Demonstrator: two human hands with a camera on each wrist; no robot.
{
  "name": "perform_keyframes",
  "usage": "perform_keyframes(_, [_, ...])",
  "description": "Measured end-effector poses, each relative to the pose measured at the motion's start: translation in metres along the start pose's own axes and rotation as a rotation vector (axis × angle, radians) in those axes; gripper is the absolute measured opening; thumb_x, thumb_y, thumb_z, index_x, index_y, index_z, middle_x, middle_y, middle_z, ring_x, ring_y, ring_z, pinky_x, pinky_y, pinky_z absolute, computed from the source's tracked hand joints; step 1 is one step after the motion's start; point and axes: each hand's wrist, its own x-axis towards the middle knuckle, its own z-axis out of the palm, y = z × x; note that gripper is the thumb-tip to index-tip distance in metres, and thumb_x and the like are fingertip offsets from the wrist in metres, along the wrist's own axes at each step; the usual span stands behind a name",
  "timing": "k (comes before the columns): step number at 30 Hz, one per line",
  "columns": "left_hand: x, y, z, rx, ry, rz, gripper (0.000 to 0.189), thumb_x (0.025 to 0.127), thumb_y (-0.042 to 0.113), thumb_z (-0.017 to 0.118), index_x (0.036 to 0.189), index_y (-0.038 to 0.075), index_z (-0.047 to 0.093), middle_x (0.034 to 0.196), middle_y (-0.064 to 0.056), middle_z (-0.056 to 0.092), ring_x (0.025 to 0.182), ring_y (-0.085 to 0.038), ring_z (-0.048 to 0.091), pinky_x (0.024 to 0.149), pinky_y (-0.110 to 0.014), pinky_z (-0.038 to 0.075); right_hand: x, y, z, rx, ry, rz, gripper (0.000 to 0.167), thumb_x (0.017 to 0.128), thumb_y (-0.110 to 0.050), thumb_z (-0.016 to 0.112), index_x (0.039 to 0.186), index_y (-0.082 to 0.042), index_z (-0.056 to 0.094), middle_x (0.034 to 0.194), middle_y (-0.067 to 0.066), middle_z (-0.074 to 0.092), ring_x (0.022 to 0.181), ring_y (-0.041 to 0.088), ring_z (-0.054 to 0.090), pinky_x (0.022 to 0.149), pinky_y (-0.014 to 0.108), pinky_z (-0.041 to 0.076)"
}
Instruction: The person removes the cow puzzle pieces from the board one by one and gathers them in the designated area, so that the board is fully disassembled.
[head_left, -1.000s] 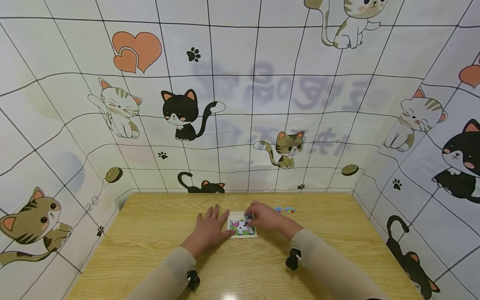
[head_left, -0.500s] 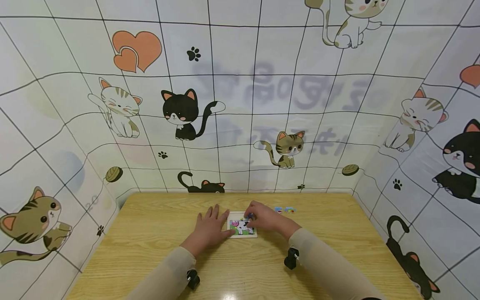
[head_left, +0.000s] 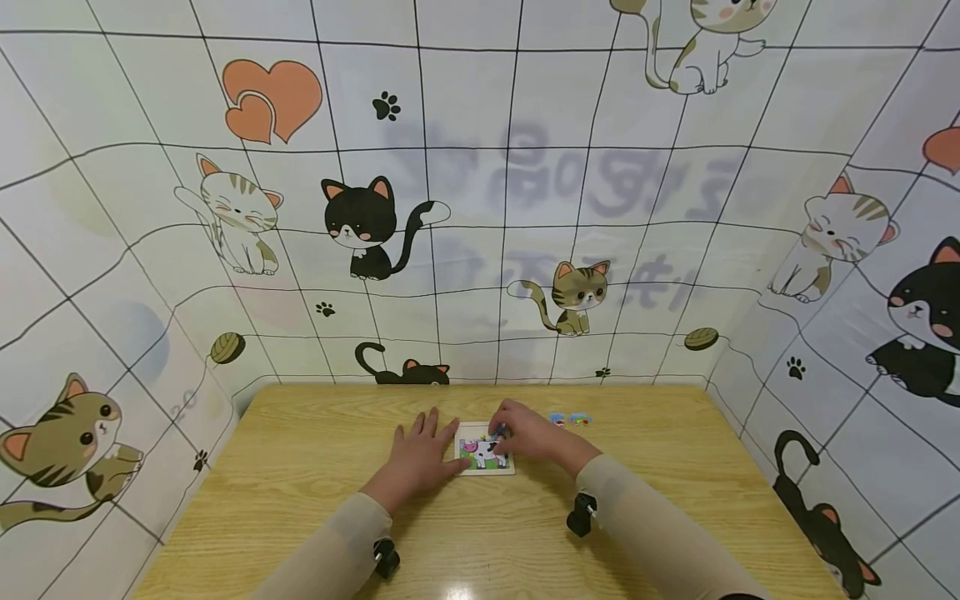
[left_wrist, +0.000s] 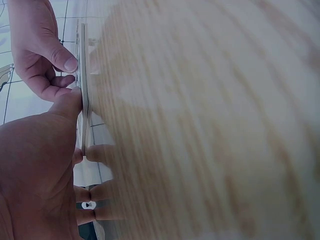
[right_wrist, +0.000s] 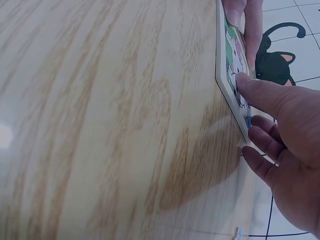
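A small cow jigsaw puzzle in a pale frame [head_left: 491, 473] lies on the table between the hands. My left hand [head_left: 420, 461] rests flat at its left side, fingers spread and straight, the thumb on the frame's lower left. Over the upper right corner, my right hand [head_left: 531, 435] has curled fingers pinching a bluish puzzle piece [head_left: 498, 430], mostly hidden by the fingers. In the right wrist view the right thumb [right_wrist: 260, 92] presses on the picture while the other fingers sit at the frame's edge. The left wrist view shows the frame edge-on [left_wrist: 84, 115].
Two loose puzzle pieces, one blue [head_left: 557, 419] and one blue with red and yellow [head_left: 581, 419], lie right of the right hand. The wooden table [head_left: 315, 450] ends at a wall covering [head_left: 465, 250] printed with cats.
The right forearm has shifted very slightly left. The right fingers stay at the puzzle's upper right corner; the left hand has not moved.
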Motion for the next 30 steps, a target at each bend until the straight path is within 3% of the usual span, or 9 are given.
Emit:
perform_keyframes(9, [-0.0005,-0.0006,-0.0001,-0.004,-0.003,-0.001,0.087,0.105,0.074,0.058,0.174,0.025,0.04,0.18,-0.023,0.026,0.165,-0.047,0.026,0.124,-0.078,0.024,-0.0005,0.0003,-0.0002,-0.013,0.007,-0.017,0.024,0.099,-0.018,0.088,0.119,-0.012,0.076,0.118,0.004,0.06,0.099,0.021,0.055,0.088,0.044,0.049])
perform_keyframes(18, [0.0014,-0.0011,0.0018,-0.005,0.005,0.0,0.087,0.104,0.075,0.058,0.174,0.025,0.041,0.179,-0.023,0.027,0.165,-0.047,0.027,0.123,-0.078,0.024,-0.0008,0.0005,-0.0004,-0.008,0.038,0.02,0.048,0.096,-0.022,0.091,0.135,-0.005,0.07,0.124,0.006,0.064,0.113,0.023,0.062,0.102,0.051,0.053])
perform_keyframes(25, [0.001,-0.0007,0.0012,-0.009,0.008,0.0,0.087,0.104,0.075,0.059,0.173,0.025,0.042,0.179,-0.023,0.027,0.164,-0.048,0.027,0.123,-0.078,0.024,-0.0035,0.0013,-0.0019,0.005,0.036,0.02,0.044,0.097,-0.022,0.09,0.135,-0.009,0.072,0.121,0.004,0.061,0.102,0.019,0.057,0.094,0.046,0.052])
perform_keyframes(30, [0.0012,-0.0007,0.0012,-0.01,0.01,-0.003,0.088,0.104,0.075,0.059,0.173,0.025,0.042,0.179,-0.024,0.028,0.164,-0.048,0.027,0.124,-0.078,0.024,-0.0047,0.0019,-0.0033,0.026,0.037,-0.002,0.033,0.105,-0.011,0.079,0.137,-0.008,0.072,0.121,0.008,0.061,0.097,0.018,0.057,0.091,0.045,0.053])
